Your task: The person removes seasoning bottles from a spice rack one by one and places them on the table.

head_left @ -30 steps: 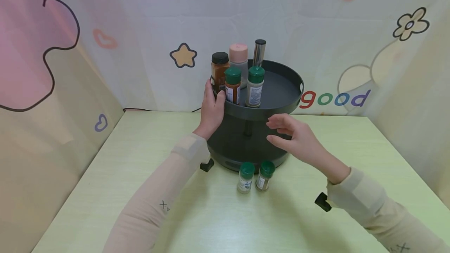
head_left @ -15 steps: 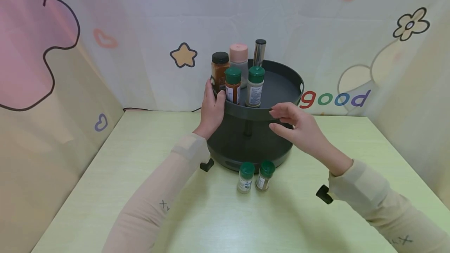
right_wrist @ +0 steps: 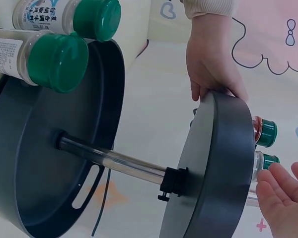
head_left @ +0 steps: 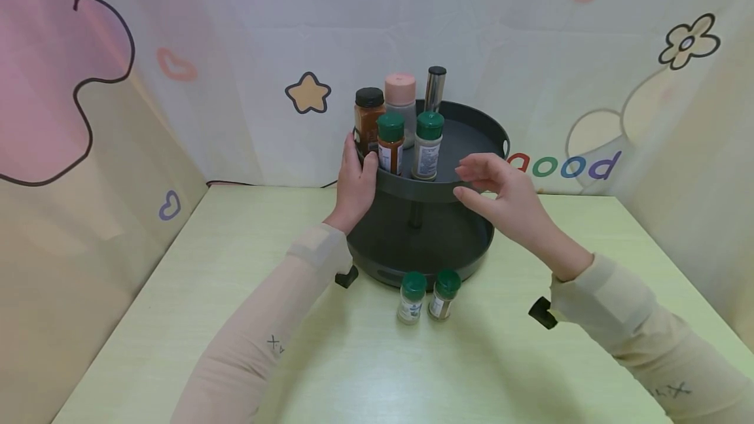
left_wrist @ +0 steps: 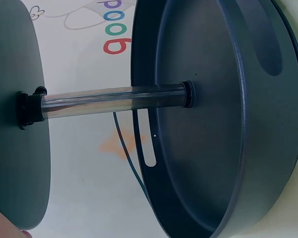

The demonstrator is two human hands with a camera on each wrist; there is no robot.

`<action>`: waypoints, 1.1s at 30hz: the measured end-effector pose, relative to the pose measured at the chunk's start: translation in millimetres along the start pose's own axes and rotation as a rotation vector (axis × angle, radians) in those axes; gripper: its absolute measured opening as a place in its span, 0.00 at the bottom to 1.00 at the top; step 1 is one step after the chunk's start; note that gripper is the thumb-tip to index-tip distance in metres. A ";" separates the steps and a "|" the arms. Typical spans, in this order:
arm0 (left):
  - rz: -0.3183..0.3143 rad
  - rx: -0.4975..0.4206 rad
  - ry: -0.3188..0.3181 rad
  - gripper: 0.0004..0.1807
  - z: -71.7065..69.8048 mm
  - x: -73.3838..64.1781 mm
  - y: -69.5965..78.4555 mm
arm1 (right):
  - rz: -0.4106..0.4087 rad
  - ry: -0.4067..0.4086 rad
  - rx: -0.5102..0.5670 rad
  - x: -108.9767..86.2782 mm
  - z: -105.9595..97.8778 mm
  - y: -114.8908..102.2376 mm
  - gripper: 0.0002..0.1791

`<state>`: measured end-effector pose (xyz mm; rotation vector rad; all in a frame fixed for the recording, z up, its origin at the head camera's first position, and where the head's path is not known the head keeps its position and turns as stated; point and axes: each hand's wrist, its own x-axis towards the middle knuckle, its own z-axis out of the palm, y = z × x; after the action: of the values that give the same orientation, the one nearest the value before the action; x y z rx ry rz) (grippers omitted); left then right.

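A black two-tier round spice rack [head_left: 415, 192] stands on the table. My left hand [head_left: 355, 183] grips the left rim of its upper tray, fingers beneath the edge in the right wrist view. Held in the air just in front of the upper tray's right side, my right hand [head_left: 497, 195] has loosely bent fingers and nothing in them. On the upper tray stand an orange-brown black-capped jar [head_left: 368, 120], a pink-capped bottle [head_left: 400, 100], a green-capped red spice jar [head_left: 391, 142] and a green-capped pale spice jar [head_left: 427, 146]. A silver post [head_left: 434, 90] rises behind them.
Two green-capped spice jars, a pale one [head_left: 412, 298] and a darker one [head_left: 444, 294], stand on the pale table [head_left: 377, 371] before the rack. The lower tray [left_wrist: 203, 129] joins the upper one by a central pole [left_wrist: 114, 100]. A printed curtain [head_left: 235, 84] hangs behind.
My right hand has risen and shifted slightly right, from the gap between the tiers to the upper tray's rim height. The left hand, the rack and the jars have stayed put.
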<state>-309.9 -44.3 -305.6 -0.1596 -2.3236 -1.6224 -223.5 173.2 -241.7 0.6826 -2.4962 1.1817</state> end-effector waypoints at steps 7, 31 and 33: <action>0.007 -0.009 0.002 0.35 0.3 -0.1 0.2 | 0.017 0.004 -0.026 4.7 -3.3 -1.2 0.21; -0.002 0.004 -0.001 0.35 -1.0 -1.6 1.3 | 0.107 -0.013 -0.035 29.1 -2.1 -0.8 0.26; -0.002 0.000 0.000 0.35 -0.8 -1.6 1.3 | 0.122 -0.020 -0.033 31.0 -1.7 -1.5 0.27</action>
<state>-307.9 -44.5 -304.7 -0.1575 -2.3244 -1.6238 -248.8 164.7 -225.7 0.5432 -2.6001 1.1778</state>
